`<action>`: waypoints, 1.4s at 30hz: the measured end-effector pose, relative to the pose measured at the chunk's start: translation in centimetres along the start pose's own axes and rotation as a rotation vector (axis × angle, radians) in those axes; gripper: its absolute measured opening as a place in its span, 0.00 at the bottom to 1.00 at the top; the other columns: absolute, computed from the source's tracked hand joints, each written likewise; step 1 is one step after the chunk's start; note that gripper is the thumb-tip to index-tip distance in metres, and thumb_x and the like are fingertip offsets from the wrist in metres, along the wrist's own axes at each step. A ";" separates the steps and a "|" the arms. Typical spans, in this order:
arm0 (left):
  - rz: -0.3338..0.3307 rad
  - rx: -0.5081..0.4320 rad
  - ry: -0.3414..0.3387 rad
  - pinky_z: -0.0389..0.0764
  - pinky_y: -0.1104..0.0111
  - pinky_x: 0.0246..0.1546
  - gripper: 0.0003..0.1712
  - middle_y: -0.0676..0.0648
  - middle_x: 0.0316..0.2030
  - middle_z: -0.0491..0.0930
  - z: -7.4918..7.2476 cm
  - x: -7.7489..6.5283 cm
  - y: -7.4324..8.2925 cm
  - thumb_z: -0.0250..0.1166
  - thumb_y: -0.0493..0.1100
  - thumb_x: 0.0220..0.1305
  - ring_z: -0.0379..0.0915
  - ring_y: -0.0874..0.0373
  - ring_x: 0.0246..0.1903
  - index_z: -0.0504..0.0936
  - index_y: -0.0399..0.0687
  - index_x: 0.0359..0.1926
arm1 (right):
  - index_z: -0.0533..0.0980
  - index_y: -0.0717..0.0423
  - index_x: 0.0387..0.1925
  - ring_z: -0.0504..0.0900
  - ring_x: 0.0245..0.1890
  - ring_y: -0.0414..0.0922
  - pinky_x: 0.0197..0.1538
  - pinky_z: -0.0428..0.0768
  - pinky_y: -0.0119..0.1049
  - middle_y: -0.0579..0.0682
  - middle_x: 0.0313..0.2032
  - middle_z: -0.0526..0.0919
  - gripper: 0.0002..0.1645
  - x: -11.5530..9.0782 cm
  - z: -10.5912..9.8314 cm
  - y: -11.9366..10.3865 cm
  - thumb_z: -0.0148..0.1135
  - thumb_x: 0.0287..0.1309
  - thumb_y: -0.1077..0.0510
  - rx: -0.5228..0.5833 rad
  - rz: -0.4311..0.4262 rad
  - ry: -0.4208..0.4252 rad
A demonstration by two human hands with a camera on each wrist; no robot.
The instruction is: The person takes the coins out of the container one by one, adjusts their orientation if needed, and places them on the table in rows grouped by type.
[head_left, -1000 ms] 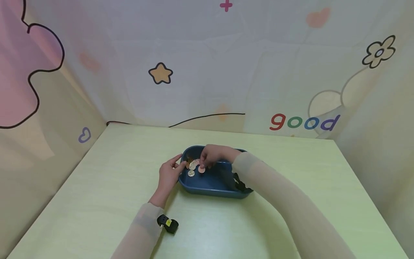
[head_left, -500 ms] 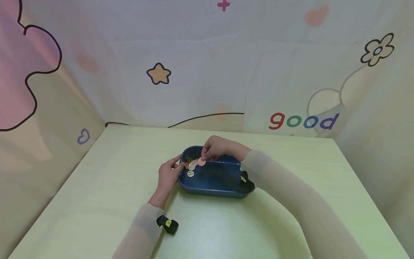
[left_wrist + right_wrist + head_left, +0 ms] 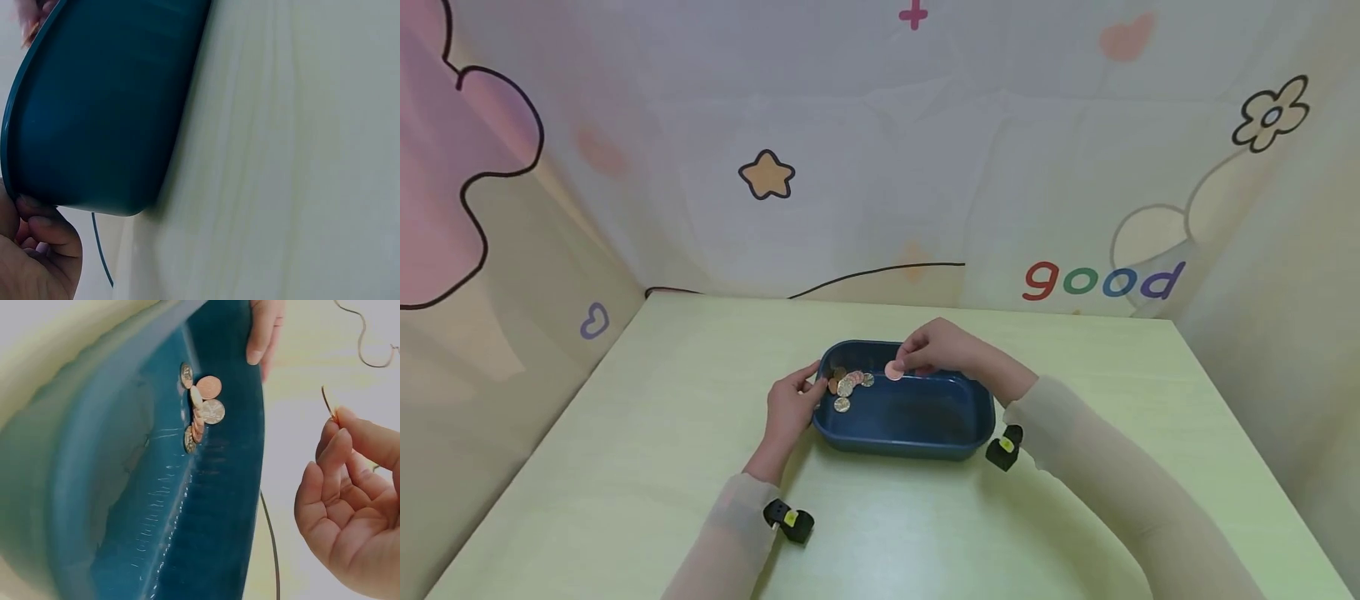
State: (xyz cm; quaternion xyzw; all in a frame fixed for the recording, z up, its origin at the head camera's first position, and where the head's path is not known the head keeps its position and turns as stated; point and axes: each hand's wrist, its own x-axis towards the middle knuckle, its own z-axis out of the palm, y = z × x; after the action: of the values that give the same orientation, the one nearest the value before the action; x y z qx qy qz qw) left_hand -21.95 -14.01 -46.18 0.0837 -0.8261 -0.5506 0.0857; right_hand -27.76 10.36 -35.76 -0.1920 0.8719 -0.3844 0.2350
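A dark blue tray (image 3: pixel 895 446) with rounded corners stands on the table. My left hand (image 3: pixel 790 404) grips its left rim, thumb over the edge and fingers outside; the left wrist view shows those fingers (image 3: pixel 53 231) bent against the tray's outer wall. Several copper and silver coins (image 3: pixel 846 386) lie inside at the tray's left end, some overlapping. In the right wrist view these coins (image 3: pixel 200 406) rest by the end wall. Above the tray's far side, my right hand (image 3: pixel 943 346) pinches one copper-coloured coin (image 3: pixel 893 370) between thumb and fingertips, clear of the tray.
Pale wood-look table (image 3: pixel 662 392) surrounds the tray. A printed cloth backdrop (image 3: pixel 880 167) rises behind the table and along its sides. Small black wrist cameras (image 3: pixel 1004 448) sit on both sleeves, the right one close to the tray's right rim.
My right hand has lifted a copper coin from the left end of the tray and moved it to the right. A silver coin now shows where it was. My left hand stays on the rim.
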 end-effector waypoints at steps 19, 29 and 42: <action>-0.021 -0.006 -0.006 0.64 0.74 0.18 0.23 0.50 0.24 0.73 0.1 0.0 0.3 0.64 0.37 0.68 0.60 0.64 0.15 0.81 0.38 0.63 | 0.81 0.67 0.55 0.83 0.39 0.47 0.53 0.85 0.40 0.61 0.48 0.86 0.22 -5.2 -2.2 4.8 0.62 0.69 0.54 0.105 0.098 0.237; -0.006 -0.007 -0.010 0.63 0.74 0.18 0.23 0.50 0.23 0.73 0.1 0.1 0.4 0.64 0.37 0.68 0.60 0.64 0.15 0.81 0.38 0.63 | 0.79 0.71 0.55 0.79 0.33 0.41 0.44 0.83 0.27 0.49 0.38 0.85 0.24 -7.2 -3.3 6.9 0.62 0.69 0.54 0.168 0.095 0.302; -0.002 0.000 -0.004 0.63 0.74 0.18 0.23 0.53 0.21 0.72 -0.1 -0.1 0.5 0.64 0.37 0.67 0.59 0.65 0.14 0.81 0.37 0.62 | 0.78 0.71 0.56 0.79 0.35 0.41 0.42 0.82 0.26 0.56 0.43 0.85 0.23 -7.7 -3.7 9.6 0.59 0.72 0.54 0.123 0.186 0.369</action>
State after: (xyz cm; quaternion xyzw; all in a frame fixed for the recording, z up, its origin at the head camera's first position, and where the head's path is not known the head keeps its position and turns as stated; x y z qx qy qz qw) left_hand -21.81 -13.93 -45.69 0.0833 -0.8263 -0.5507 0.0836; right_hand -25.06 22.54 -38.83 -0.0224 0.8891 -0.4419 0.1171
